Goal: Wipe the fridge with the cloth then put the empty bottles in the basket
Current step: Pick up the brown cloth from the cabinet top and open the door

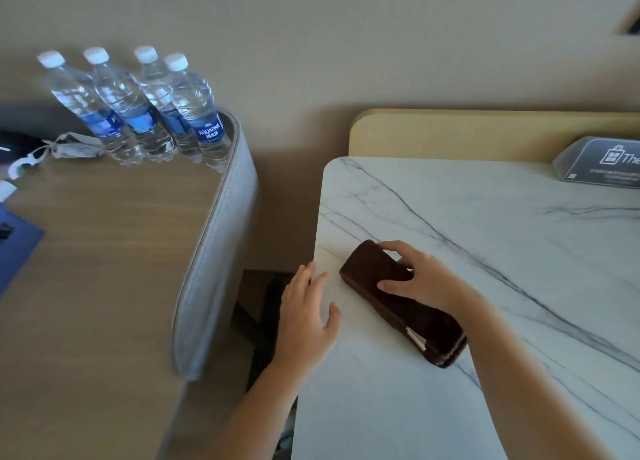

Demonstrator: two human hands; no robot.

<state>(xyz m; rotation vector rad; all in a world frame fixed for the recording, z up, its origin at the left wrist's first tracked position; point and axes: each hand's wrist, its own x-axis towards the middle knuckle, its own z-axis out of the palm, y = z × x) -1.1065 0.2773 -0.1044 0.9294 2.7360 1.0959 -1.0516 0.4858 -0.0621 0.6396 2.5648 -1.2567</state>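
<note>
At the far left edge of the frame a blue folder [17,245] lies on the wood desk [104,269], with white tags [65,148] on a cord above it. Four bottles [138,109], clear with white caps and blue labels, stand close together at the desk's back right corner in the upper left of the frame; whether they are empty cannot be told. A grey padded rail [214,251] curves around the desk's right side. Past a dark gap, the marble desk [485,234] fills the right half. The left grip [304,314] is open, palm down with fingers spread, resting on the marble's left edge. Just to its right lies the cloth [398,300], brown and folded into a long block, flat on the marble. The right grip [426,279] holds the cloth's far end, thumb on top and fingers curled over its far side. A grey sign [599,163] stands at the upper right, against a pale wooden backboard [485,134].
</note>
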